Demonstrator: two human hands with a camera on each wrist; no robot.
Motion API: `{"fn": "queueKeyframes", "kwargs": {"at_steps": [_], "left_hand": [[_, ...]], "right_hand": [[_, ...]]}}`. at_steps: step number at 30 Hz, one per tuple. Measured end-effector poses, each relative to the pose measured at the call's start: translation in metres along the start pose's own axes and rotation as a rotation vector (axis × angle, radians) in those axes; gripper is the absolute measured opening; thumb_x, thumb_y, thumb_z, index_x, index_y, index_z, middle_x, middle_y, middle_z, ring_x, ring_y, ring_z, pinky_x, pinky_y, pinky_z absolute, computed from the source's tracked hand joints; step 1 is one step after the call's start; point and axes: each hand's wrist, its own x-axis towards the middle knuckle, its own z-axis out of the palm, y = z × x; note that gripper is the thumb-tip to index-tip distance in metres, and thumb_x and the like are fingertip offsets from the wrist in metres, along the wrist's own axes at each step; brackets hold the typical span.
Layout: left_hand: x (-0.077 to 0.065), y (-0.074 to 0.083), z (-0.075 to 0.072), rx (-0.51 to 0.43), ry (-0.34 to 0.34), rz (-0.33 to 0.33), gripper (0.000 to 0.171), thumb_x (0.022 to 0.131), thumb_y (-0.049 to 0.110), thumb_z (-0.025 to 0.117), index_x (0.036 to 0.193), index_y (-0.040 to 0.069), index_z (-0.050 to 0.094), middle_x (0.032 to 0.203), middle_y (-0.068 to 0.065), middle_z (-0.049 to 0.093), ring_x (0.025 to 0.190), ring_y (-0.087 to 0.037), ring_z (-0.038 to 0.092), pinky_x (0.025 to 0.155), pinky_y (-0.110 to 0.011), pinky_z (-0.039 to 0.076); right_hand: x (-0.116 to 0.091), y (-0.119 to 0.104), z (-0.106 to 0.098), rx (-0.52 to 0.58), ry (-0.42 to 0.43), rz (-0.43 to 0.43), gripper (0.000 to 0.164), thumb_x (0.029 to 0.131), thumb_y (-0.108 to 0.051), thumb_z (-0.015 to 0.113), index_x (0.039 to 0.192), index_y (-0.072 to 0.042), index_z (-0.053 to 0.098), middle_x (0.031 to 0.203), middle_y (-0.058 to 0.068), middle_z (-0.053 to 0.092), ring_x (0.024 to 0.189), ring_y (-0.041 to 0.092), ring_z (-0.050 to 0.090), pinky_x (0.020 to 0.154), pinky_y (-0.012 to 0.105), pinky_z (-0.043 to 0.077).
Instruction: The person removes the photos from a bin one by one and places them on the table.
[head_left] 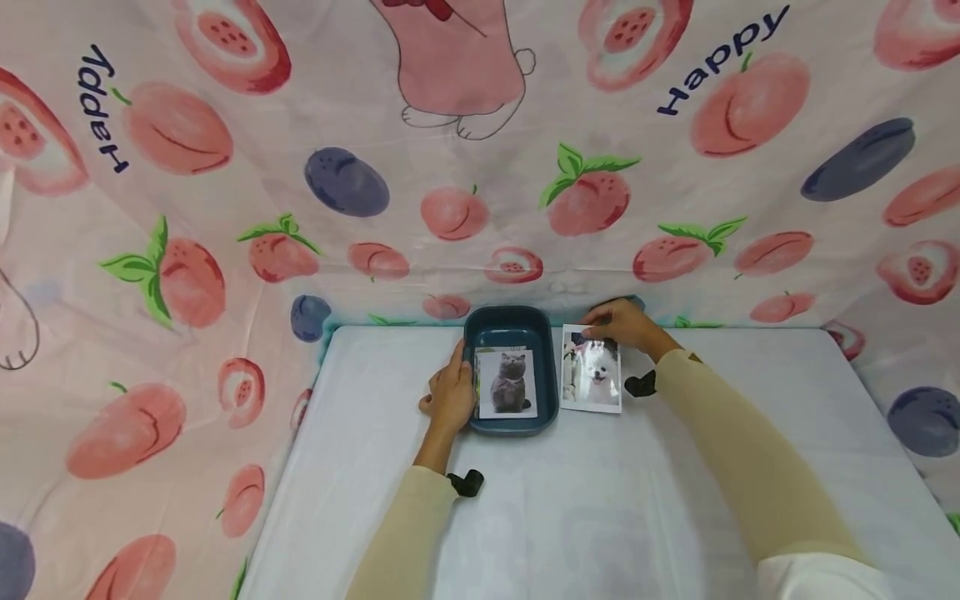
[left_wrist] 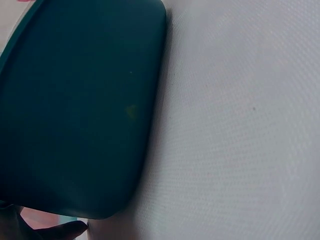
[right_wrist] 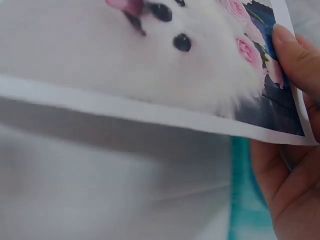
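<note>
A dark blue-green tray (head_left: 514,429) with rounded corners sits on the white-covered table, and my left hand (head_left: 452,392) holds it at its left side. Its outer wall (left_wrist: 80,115) fills much of the left wrist view, where part of the hand shows dark at the lower left corner. Inside the tray lies a photo of a grey cat (head_left: 510,383). Just right of the tray, my right hand (head_left: 624,323) pinches the top edge of a photo of a white dog (head_left: 598,371), thumb on its face. The right wrist view shows this photo (right_wrist: 210,70) above the white cloth.
The white tabletop (head_left: 570,517) stretches in front of the tray and to both sides. A fruit-printed cloth (head_left: 450,175) hangs close behind the tray and along the sides. Dark straps (head_left: 640,384) show at the wrists.
</note>
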Motion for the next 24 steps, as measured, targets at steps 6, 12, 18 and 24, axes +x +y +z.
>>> {"fn": "queueKeyframes", "kwargs": {"at_steps": [6, 12, 18, 24], "left_hand": [[-0.001, -0.001, 0.001, -0.008, 0.002, 0.001, 0.048, 0.111, 0.043, 0.029, 0.158, 0.049, 0.029, 0.156, 0.003, 0.05, 0.146, -0.036, 0.03, 0.101, -0.069, 0.008], [0.0, 0.0, 0.001, 0.001, -0.002, -0.003, 0.048, 0.11, 0.045, 0.028, 0.158, 0.05, 0.029, 0.155, 0.003, 0.051, 0.146, -0.036, 0.03, 0.101, -0.068, 0.009], [0.0, -0.001, 0.001, 0.008, 0.002, -0.007, 0.048, 0.11, 0.046, 0.028, 0.158, 0.05, 0.029, 0.155, 0.003, 0.051, 0.145, -0.035, 0.031, 0.1, -0.067, 0.01], [0.001, -0.002, 0.001, 0.008, 0.002, -0.005, 0.048, 0.11, 0.045, 0.028, 0.158, 0.049, 0.029, 0.155, 0.001, 0.051, 0.144, -0.036, 0.031, 0.1, -0.067, 0.009]], "right_hand": [[0.007, 0.013, 0.017, -0.021, 0.023, 0.036, 0.029, 0.09, -0.027, 0.08, 0.114, -0.01, 0.077, 0.101, 0.006, 0.074, 0.091, 0.02, 0.064, 0.077, 0.031, 0.051], [0.007, 0.019, 0.03, -0.053, 0.095, 0.02, 0.023, 0.089, -0.026, 0.081, 0.106, -0.011, 0.078, 0.096, 0.007, 0.074, 0.086, 0.021, 0.065, 0.078, 0.036, 0.051], [0.006, 0.019, 0.041, -0.057, 0.154, 0.002, 0.017, 0.089, -0.024, 0.081, 0.101, -0.011, 0.079, 0.094, 0.007, 0.076, 0.085, 0.021, 0.065, 0.078, 0.036, 0.051], [0.006, 0.018, 0.047, -0.111, 0.217, -0.025, 0.017, 0.087, -0.021, 0.083, 0.099, -0.01, 0.081, 0.092, 0.007, 0.077, 0.084, 0.022, 0.066, 0.079, 0.037, 0.05]]}}
